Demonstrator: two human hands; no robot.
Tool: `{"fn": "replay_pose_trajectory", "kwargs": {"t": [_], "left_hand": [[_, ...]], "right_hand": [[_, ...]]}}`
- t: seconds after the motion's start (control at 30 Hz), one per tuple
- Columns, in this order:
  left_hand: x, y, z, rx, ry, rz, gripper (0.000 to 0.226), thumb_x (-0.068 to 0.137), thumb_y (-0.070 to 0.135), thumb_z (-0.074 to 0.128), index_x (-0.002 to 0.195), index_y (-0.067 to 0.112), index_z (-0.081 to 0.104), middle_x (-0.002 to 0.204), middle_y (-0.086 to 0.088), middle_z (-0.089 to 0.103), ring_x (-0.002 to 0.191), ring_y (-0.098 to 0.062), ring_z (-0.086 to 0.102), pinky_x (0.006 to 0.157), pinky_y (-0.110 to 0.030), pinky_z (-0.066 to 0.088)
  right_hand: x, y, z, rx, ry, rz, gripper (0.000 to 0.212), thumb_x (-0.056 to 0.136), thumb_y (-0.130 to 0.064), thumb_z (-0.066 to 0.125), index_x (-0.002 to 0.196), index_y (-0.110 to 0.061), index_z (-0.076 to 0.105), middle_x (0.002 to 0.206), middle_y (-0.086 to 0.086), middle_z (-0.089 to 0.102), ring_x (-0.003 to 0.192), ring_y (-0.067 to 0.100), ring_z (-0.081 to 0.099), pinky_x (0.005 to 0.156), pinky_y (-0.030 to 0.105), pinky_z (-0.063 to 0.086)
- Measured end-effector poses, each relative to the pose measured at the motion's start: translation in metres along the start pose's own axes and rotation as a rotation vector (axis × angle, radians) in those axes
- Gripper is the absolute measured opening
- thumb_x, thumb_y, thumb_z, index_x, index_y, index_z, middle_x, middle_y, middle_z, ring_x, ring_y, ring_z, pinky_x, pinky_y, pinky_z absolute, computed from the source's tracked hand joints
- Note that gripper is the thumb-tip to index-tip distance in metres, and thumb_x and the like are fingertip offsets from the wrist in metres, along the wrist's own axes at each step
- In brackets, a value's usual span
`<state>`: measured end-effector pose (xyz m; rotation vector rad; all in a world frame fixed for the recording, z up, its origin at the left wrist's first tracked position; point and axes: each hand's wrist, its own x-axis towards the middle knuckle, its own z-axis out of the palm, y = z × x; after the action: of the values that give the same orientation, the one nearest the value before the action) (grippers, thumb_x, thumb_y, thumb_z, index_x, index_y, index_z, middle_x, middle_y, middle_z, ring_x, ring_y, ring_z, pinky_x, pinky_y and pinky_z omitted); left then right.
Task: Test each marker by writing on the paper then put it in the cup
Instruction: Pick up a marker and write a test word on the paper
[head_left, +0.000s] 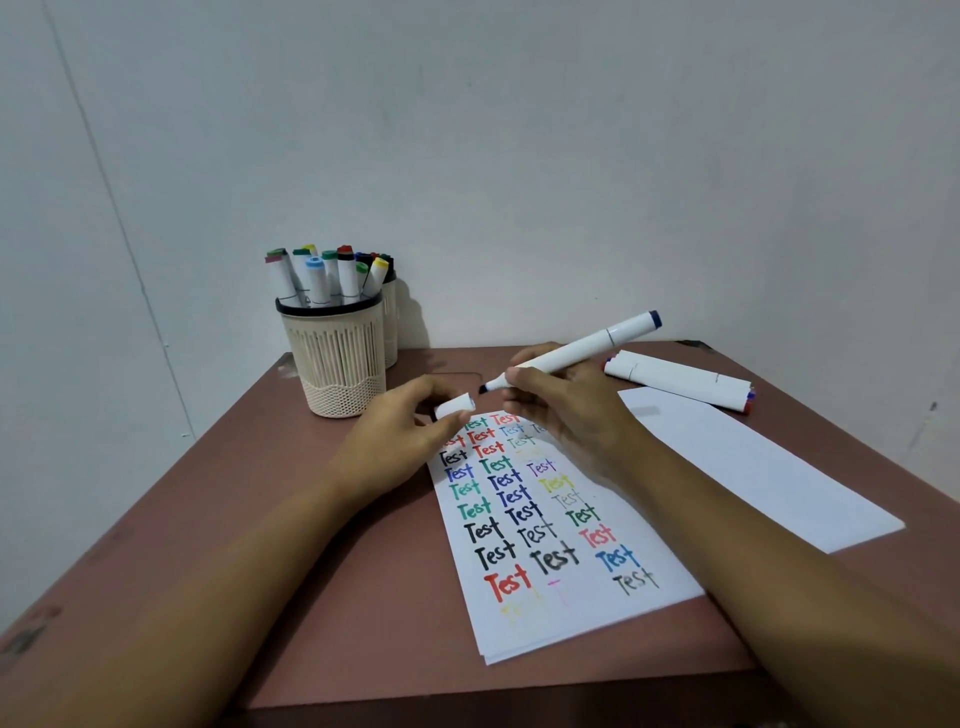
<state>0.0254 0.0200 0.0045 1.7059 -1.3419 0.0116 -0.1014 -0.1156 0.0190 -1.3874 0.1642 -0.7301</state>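
Cup (337, 358) holds capped markers (318, 278) | left grip (400, 431) pinches cap (456, 405) | right grip (566, 410) clasps uncapped marker (582, 347)

A reddish-brown flat table (374, 623) carries a cream ribbed plastic cup with a black rim (337, 358) at its far left, with a second similar cup (390, 332) just behind it. A stack of white paper covered in coloured "Test" words (550, 545) lies mid-table. A blank white sheet (753, 467) lies to its right, with white-barrelled markers (680, 382) beyond.

Marker (571, 352): white barrel — dark blue end
Cap (455, 406): white
Cup (337, 364): cream, ribbed, lattice base, black rim
Paper (571, 623): white — multicoloured "Test" rows
Table (234, 478): reddish brown
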Motion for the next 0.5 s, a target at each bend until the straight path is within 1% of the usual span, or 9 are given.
{"fn": "replay_pose_trajectory", "kwargs": {"t": [0.07, 0.13, 0.17, 0.27, 0.37, 0.43, 0.5], "left_hand": [[-0.0010, 0.0028, 0.0002, -0.026, -0.013, 0.024, 0.019, 0.086, 0.023, 0.064, 0.088, 0.041, 0.057, 0.083, 0.022, 0.066, 0.080, 0.005, 0.061, 0.072, -0.020, 0.051], [-0.0016, 0.0034, 0.0013, -0.032, -0.018, 0.059, 0.020, 0.087, 0.023, 0.063, 0.090, 0.042, 0.057, 0.086, 0.026, 0.066, 0.080, 0.002, 0.063, 0.072, -0.021, 0.051], [-0.0015, 0.0027, 0.0019, -0.031, -0.015, 0.067, 0.019, 0.087, 0.024, 0.063, 0.090, 0.041, 0.057, 0.087, 0.025, 0.066, 0.080, 0.000, 0.063, 0.071, -0.021, 0.052], [-0.0013, -0.0002, 0.0033, -0.038, -0.017, 0.072, 0.015, 0.087, 0.024, 0.063, 0.098, 0.033, 0.060, 0.086, 0.014, 0.067, 0.080, -0.003, 0.062, 0.071, -0.019, 0.049], [-0.0021, 0.0011, 0.0042, -0.021, -0.027, 0.083, 0.017, 0.086, 0.021, 0.064, 0.097, 0.034, 0.059, 0.086, 0.013, 0.067, 0.078, -0.002, 0.061, 0.069, -0.016, 0.046], [-0.0020, 0.0031, 0.0037, -0.026, -0.023, 0.057, 0.017, 0.086, 0.022, 0.065, 0.093, 0.036, 0.060, 0.084, 0.014, 0.068, 0.076, 0.000, 0.062, 0.069, -0.019, 0.048], [-0.0017, 0.0043, 0.0033, -0.029, -0.041, 0.051, 0.012, 0.087, 0.025, 0.064, 0.094, 0.034, 0.064, 0.084, 0.012, 0.070, 0.074, -0.002, 0.063, 0.069, -0.023, 0.050]], "right_hand": [[-0.0006, 0.0023, 0.0006, -0.019, -0.032, 0.003, 0.010, 0.088, 0.003, 0.059, 0.082, -0.005, 0.060, 0.073, 0.009, 0.063, 0.070, 0.015, 0.063, 0.064, 0.020, 0.054], [-0.0017, 0.0042, 0.0023, -0.038, -0.075, 0.014, 0.010, 0.088, 0.002, 0.061, 0.081, -0.005, 0.061, 0.076, 0.012, 0.063, 0.072, 0.017, 0.063, 0.064, 0.021, 0.054], [-0.0021, 0.0050, 0.0033, -0.047, -0.093, 0.018, 0.010, 0.087, 0.002, 0.061, 0.080, -0.005, 0.062, 0.074, 0.010, 0.064, 0.071, 0.016, 0.063, 0.064, 0.020, 0.054], [-0.0036, 0.0062, 0.0052, -0.135, -0.101, 0.025, 0.004, 0.085, -0.003, 0.066, 0.081, -0.003, 0.064, 0.064, 0.004, 0.060, 0.062, 0.012, 0.057, 0.059, 0.022, 0.050], [-0.0047, 0.0068, 0.0042, -0.230, -0.102, 0.049, 0.016, 0.084, -0.014, 0.070, 0.086, 0.002, 0.067, 0.059, 0.006, 0.047, 0.056, 0.014, 0.044, 0.055, 0.028, 0.035], [-0.0048, 0.0054, 0.0039, -0.235, -0.095, 0.075, 0.015, 0.084, -0.018, 0.070, 0.083, -0.003, 0.068, 0.059, 0.004, 0.043, 0.055, 0.012, 0.040, 0.054, 0.027, 0.031], [-0.0047, 0.0043, 0.0037, -0.209, -0.095, 0.110, 0.014, 0.084, -0.019, 0.070, 0.082, -0.005, 0.068, 0.059, 0.001, 0.043, 0.054, 0.010, 0.039, 0.053, 0.024, 0.031]]}}
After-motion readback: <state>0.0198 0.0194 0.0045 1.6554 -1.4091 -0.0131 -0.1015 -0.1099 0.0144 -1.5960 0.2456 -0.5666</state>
